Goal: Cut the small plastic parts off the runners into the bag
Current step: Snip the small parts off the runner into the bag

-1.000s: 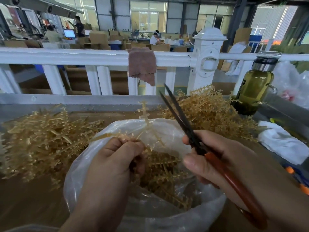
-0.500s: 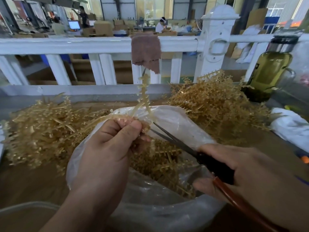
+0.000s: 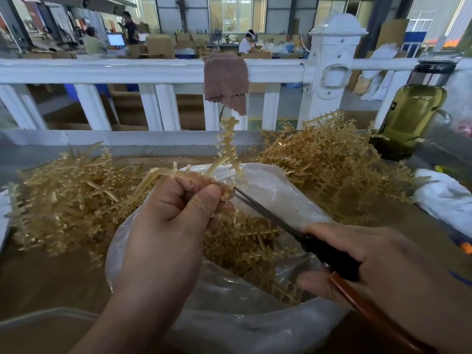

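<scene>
As left hand [image 3: 172, 227] grips one runner [image 3: 229, 148], right hand [image 3: 388, 264] — one scissors [image 3: 271, 213].

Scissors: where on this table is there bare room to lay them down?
Bare table lies front left, between the left pile, the bag and a clear rim. A smaller strip lies between the right pile, the white cloth and the right hand. Crowded at the back: both piles and the bottle.

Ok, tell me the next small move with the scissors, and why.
Probably squeeze the scissors to snip. Their tips meet the runner beside the left hand that pinches it, the right hand grips the handles, and the clear plastic bag lies open underneath to catch the parts.
</scene>
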Motion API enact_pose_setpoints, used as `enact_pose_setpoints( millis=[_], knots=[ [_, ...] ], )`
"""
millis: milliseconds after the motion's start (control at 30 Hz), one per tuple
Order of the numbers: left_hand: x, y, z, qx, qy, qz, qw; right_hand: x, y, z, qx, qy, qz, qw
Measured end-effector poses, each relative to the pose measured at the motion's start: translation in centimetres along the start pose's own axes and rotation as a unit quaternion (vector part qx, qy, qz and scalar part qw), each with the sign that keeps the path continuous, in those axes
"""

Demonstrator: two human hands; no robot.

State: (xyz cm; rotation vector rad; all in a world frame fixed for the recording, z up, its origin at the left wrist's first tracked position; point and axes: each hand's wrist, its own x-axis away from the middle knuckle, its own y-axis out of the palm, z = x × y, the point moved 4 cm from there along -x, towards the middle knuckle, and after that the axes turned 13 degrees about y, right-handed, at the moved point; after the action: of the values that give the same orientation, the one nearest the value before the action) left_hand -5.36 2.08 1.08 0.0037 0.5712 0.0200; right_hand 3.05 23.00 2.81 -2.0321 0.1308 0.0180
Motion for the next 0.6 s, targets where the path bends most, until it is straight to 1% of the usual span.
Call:
enact_pose_setpoints(
  millis=[100, 300, 500, 600],
  knots=[
    [-0.09, -0.32, 0.11, -0.042, 0.02, 0.002, 0.999, -0.04, 0.27, 0.0, -0.023, -0.013, 0.015, 1.0],
    [0.03, -0.86, 0.7, -0.1, 0.053, 0.022, 0.993, 0.12, -0.12, -0.06, -0.036, -0.014, 0.008, 0.999],
    [0.22, -0.22, 0.95, -0.077, 0.074, 0.006, 0.994, 0.28, -0.41, -0.54, -0.026, 0.002, 0.009, 1.0],
    [0.36, 0.07, 0.72, -0.038, 0.043, -0.001, 0.998, 0.43, -0.33, -0.5, -0.01, 0.001, -0.002, 1.0]
  ],
)
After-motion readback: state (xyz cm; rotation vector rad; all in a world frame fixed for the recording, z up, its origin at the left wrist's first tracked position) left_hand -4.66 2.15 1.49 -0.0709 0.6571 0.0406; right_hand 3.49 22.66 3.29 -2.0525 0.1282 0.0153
